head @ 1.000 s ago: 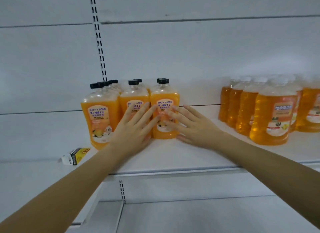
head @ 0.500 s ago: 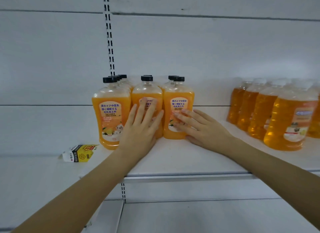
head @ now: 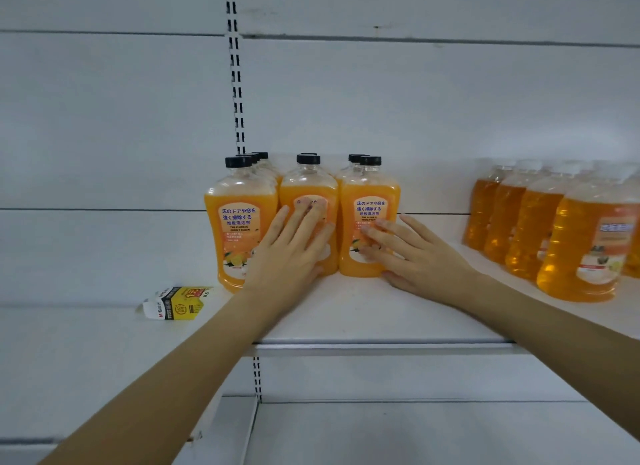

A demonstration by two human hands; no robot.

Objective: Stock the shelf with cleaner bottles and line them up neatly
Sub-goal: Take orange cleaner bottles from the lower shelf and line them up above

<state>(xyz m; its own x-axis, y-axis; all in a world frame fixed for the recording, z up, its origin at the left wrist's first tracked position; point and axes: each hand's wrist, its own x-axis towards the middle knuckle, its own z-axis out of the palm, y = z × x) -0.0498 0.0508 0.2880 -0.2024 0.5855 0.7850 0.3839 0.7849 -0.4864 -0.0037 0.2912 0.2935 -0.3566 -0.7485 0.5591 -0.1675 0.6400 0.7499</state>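
Grips are both seen flat and uncurled in the head view, with nothing held. The left grip (head: 287,253) is laid with straight fingers on the face of the middle front bottle (head: 308,187). The right grip (head: 415,257) is spread across the lower label of the right front bottle (head: 372,201), its thumb kept low beside the base. The cleaner bottles are stood upright in three rows on the shelf (head: 363,319), close to the back wall. The left front bottle (head: 239,229) appears set slightly nearer the edge than the other two and is not touched. The step in hand is judged to be the squaring of the front row. It is best done with a level push applied low on the bodies, so that the bottles are slid and not tipped. The left front bottle should then be eased back until the three faces are flush. Both forearms are stretched forward and upward, converging on the rows, with the wrists nearly straight
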